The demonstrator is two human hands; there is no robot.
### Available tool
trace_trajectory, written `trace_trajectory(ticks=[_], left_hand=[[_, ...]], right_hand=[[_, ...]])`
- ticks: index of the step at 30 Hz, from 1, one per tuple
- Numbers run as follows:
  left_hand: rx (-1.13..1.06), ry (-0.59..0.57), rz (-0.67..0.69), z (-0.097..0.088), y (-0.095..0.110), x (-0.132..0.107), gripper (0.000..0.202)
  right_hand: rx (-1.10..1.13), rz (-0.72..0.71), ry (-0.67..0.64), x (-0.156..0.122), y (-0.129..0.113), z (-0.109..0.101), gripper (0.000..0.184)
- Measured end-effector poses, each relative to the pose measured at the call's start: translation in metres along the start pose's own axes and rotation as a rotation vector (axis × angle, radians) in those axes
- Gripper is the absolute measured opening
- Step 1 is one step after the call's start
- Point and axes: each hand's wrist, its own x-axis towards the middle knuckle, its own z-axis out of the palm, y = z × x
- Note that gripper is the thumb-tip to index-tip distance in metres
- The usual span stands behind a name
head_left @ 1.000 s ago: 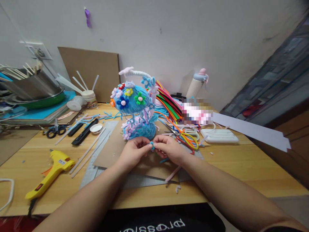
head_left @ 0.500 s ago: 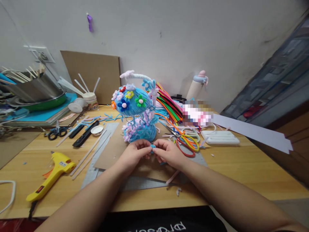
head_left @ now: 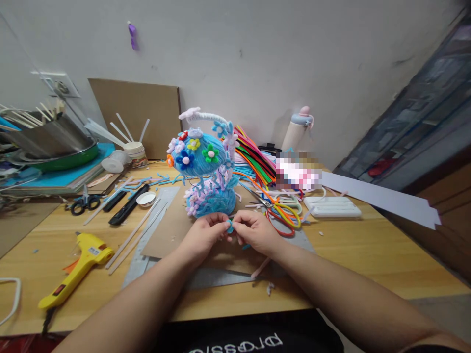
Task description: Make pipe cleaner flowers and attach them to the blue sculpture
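Note:
Between my fingertips is a small blue fuzzy piece of pipe cleaner (head_left: 230, 226), mostly covered by the fingers. My left hand (head_left: 210, 234) pinches it from the left, and my right hand (head_left: 254, 233) pinches its other side. Just beyond the hands stands a blue pipe-cleaner ornament (head_left: 204, 157): a domed top dotted with colourful flowers, a white curved stem above, and a round blue base (head_left: 217, 201) with pink flowers. Under my hands lies a brown cardboard sheet (head_left: 167, 235) on a grey cutting mat (head_left: 134, 269).
A yellow glue gun (head_left: 75, 267) lies at left, near black-handled scissors (head_left: 85, 202) and a black cutter (head_left: 128, 206). Red-and-yellow scissors (head_left: 283, 215) and bundled pipe cleaners (head_left: 255, 154) lie right of the ornament. A white power bank (head_left: 333, 207) sits farther right.
The blue piece has turned slightly between my fingertips and shows a rounder shape. Both hands stay together in front of the ornament; the whole view has shifted a little.

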Motion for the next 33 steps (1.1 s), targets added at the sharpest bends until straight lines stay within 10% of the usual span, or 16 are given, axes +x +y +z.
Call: trace_trajectory(ticks=[8,16,33], left_hand=[[0.191,0.008,0.185,0.000,-0.002,0.001,0.017],[-0.238,0.078,0.014,-0.002,0.000,0.002,0.021],[-0.099,-0.009,-0.038,-0.004,0.006,0.000,0.022]], right_hand=[[0.295,0.275,0.133,0.005,0.000,0.010,0.016],[0.175,0.019,0.060,0.001,0.000,0.005,0.020],[-0.188,-0.093,-0.033,-0.002,0.003,-0.003,0.013]])
